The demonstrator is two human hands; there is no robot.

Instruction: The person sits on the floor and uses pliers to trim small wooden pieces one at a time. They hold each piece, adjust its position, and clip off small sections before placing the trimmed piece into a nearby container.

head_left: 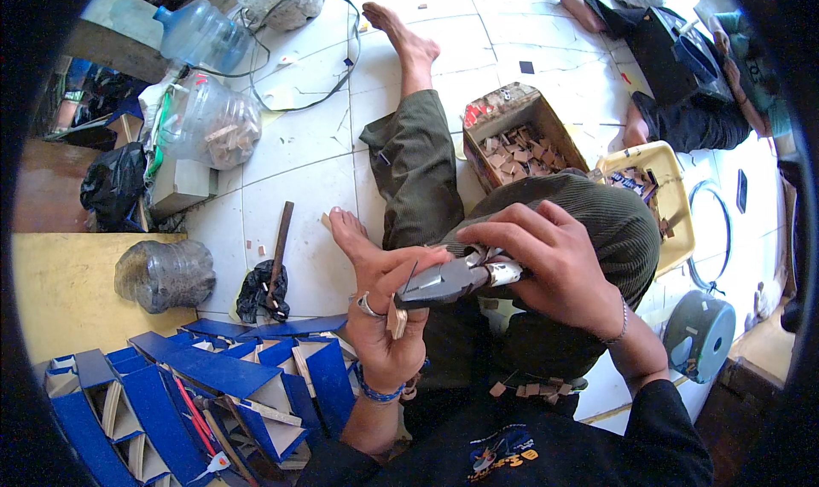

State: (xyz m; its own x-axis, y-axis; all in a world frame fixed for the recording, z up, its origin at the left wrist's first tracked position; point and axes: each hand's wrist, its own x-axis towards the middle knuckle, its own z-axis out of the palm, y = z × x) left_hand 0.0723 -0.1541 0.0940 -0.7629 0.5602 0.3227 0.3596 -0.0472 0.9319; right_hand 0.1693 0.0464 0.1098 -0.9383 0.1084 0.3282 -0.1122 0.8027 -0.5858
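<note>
My right hand is closed round the pale-wrapped handles of a pair of combination pliers. The pliers' dark metal head points left and lies against my left hand. Between my left fingers and thumb is a small wooden piece, just below the jaws. A thin dark wire or pin sticks up beside the jaws; I cannot tell whether they grip it. Several small wooden pieces with thin pins rest on my lap.
An old tin and a yellow tub with small pieces stand beyond my bent knee. Blue open boxes crowd the lower left. A hammer lies on the tiles. At right are a green reel and another person's arm.
</note>
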